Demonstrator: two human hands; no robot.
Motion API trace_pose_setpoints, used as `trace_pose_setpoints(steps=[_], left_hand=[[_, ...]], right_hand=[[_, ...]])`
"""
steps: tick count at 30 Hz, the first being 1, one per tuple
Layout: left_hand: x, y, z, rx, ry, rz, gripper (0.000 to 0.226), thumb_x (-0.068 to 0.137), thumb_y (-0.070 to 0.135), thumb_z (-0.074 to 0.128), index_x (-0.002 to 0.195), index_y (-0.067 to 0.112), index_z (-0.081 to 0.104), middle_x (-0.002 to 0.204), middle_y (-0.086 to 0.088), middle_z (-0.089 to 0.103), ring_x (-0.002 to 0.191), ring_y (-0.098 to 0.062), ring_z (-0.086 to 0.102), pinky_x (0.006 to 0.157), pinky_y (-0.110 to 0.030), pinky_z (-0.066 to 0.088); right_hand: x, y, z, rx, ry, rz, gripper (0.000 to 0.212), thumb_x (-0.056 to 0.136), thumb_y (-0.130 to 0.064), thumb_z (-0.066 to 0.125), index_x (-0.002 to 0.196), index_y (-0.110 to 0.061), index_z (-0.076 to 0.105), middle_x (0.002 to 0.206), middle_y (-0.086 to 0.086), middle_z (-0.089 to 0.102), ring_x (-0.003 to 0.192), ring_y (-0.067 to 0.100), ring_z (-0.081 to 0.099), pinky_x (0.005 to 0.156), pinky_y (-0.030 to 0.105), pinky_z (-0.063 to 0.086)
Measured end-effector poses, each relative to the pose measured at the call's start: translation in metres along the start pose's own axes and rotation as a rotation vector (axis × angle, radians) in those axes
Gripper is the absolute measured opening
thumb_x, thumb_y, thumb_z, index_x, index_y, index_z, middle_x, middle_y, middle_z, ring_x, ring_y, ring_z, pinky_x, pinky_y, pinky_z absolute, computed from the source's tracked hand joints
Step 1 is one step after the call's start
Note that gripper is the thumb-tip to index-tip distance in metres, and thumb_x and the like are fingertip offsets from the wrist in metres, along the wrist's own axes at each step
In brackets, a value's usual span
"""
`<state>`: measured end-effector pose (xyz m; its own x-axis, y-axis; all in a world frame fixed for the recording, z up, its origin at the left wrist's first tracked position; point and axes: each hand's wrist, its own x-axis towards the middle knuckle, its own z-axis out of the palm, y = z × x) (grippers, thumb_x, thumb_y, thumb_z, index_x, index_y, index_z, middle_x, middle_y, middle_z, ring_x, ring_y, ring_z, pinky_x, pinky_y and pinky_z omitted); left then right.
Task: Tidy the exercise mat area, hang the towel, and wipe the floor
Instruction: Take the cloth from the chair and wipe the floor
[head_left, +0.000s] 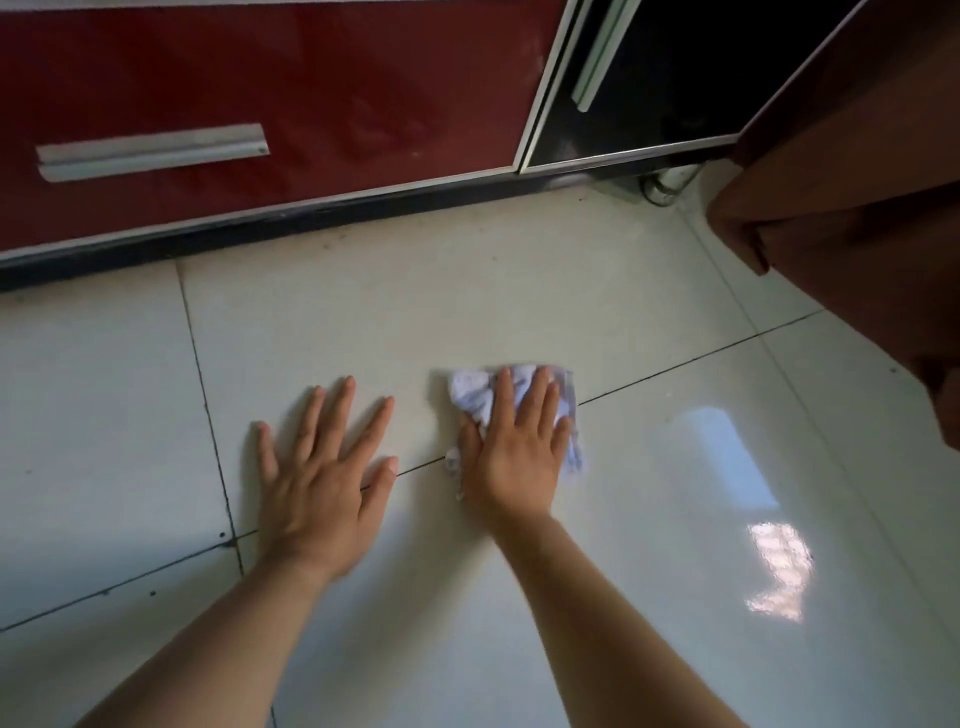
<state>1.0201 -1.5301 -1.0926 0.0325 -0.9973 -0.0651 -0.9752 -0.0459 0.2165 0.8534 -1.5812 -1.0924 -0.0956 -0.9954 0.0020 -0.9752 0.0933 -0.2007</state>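
**Floor wipe in progress, mat + towel nowhere in shot**

Head cam only, so just one view to go thru.

Progress, imo: this looks like the floor-wiping bit of the job. Right hand (519, 457) is pressed flat on a crumpled white cloth (470, 392), fingers spread over it, pinning it to the tile floor (597, 291) rather than gripping it in a fist. Cloth sits right on a dark grout line, w/ part of it sticking out past the fingertips and a bit by the thumb. Left hand (324, 483) is flat on the tile just beside it, fingers splayed, holding nothing, prob bracing. The two hands are near but not touching.

Tile to the right of the cloth is glossy w/ a bright window reflection; can't tell if that's wet or just shiny. Some dark specks up by the cabinet plinth, so I'd guess that strip isn't done yet. No exercise mat or hung towel in frame, so can't say if those steps are done.

Count:
- hands: 2
- cloths: 1
- red drawer front (311, 78): 1, w/ 1 silver handle (150, 150)
- black glass door (675, 67): 1, w/ 1 handle
- brown wooden door (857, 208) on the right: 1
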Motion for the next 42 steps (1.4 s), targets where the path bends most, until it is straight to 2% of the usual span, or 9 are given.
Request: trace_pose_setpoints(steps=[5,9,13,21,25,33,37,40,42], left_hand=[[0.000,0.000,-0.003,0.010,-0.034,-0.019,0.058,0.086,0.052,0.026,0.141,0.036,0.035,0.154,0.002,0.024,0.141,-0.021,0.018,0.106,-0.061,0.013],[0.000,0.002,-0.005,-0.005,-0.032,-0.022,0.058,0.085,0.051,0.027,0.140,0.036,0.036,0.154,0.002,0.025,0.141,-0.022,0.020,0.106,-0.060,0.012],[0.001,0.003,-0.007,-0.002,-0.012,-0.019,0.059,0.084,0.050,0.029,0.140,0.034,0.038,0.153,0.001,0.027,0.140,-0.022,0.023,0.105,-0.060,0.013],[0.001,0.003,-0.005,0.014,-0.022,-0.015,0.058,0.085,0.050,0.026,0.140,0.034,0.036,0.153,-0.001,0.027,0.141,-0.023,0.021,0.104,-0.064,0.014],[0.004,0.013,-0.006,0.046,-0.005,0.065,0.060,0.088,0.041,0.021,0.143,0.020,0.035,0.154,0.002,0.025,0.141,-0.016,0.016,0.107,-0.064,0.009],[0.024,0.105,0.017,-0.042,-0.037,0.279,0.056,0.088,0.038,0.025,0.142,0.026,0.035,0.152,0.002,0.030,0.139,-0.019,0.028,0.109,-0.055,0.017],[0.025,0.106,0.024,0.004,0.003,0.281,0.055,0.089,0.042,0.028,0.142,0.030,0.034,0.153,0.004,0.028,0.139,-0.017,0.024,0.110,-0.046,0.011],[0.025,0.105,0.024,0.001,-0.016,0.271,0.055,0.088,0.042,0.029,0.142,0.031,0.034,0.153,0.004,0.027,0.139,-0.015,0.021,0.111,-0.046,0.011],[0.026,0.104,0.022,0.004,-0.028,0.270,0.055,0.088,0.043,0.029,0.142,0.032,0.033,0.153,0.004,0.028,0.139,-0.015,0.021,0.111,-0.045,0.011]], right_hand=[[0.065,0.005,-0.013,0.058,-0.176,-0.041,0.066,0.091,-0.054,0.020,0.149,-0.024,0.015,0.157,0.019,0.002,0.145,0.033,-0.002,0.114,0.048,0.002],[0.049,0.006,-0.015,0.070,-0.150,-0.109,0.068,0.085,-0.050,0.016,0.146,-0.021,0.026,0.155,0.020,0.014,0.143,0.037,0.011,0.112,0.052,0.013],[-0.013,0.017,-0.012,0.054,-0.038,-0.165,0.059,0.084,-0.042,0.036,0.138,-0.017,0.040,0.144,0.024,0.038,0.135,0.041,0.032,0.102,0.056,0.033],[-0.025,0.014,-0.007,-0.003,-0.076,-0.075,0.057,0.086,-0.048,0.034,0.135,-0.018,0.043,0.140,0.025,0.043,0.131,0.042,0.039,0.100,0.059,0.033],[-0.014,0.014,-0.006,0.030,-0.049,-0.033,0.057,0.088,-0.046,0.033,0.136,-0.018,0.044,0.142,0.024,0.040,0.134,0.039,0.036,0.102,0.056,0.032],[-0.050,0.075,-0.017,0.051,0.030,0.323,0.061,0.075,-0.036,0.037,0.131,-0.012,0.042,0.138,0.029,0.043,0.127,0.041,0.044,0.100,0.051,0.039],[-0.004,0.103,-0.020,0.054,0.130,0.369,0.064,0.081,-0.037,0.032,0.136,-0.006,0.042,0.143,0.032,0.034,0.135,0.043,0.032,0.103,0.056,0.031],[0.034,0.106,-0.030,0.113,0.006,0.426,0.065,0.088,-0.040,0.027,0.146,-0.011,0.020,0.153,0.028,0.007,0.144,0.036,0.003,0.111,0.054,0.011],[0.054,0.112,-0.036,0.113,-0.016,0.336,0.067,0.088,-0.045,0.019,0.147,-0.014,0.019,0.154,0.025,0.006,0.144,0.034,0.001,0.112,0.053,0.007]])
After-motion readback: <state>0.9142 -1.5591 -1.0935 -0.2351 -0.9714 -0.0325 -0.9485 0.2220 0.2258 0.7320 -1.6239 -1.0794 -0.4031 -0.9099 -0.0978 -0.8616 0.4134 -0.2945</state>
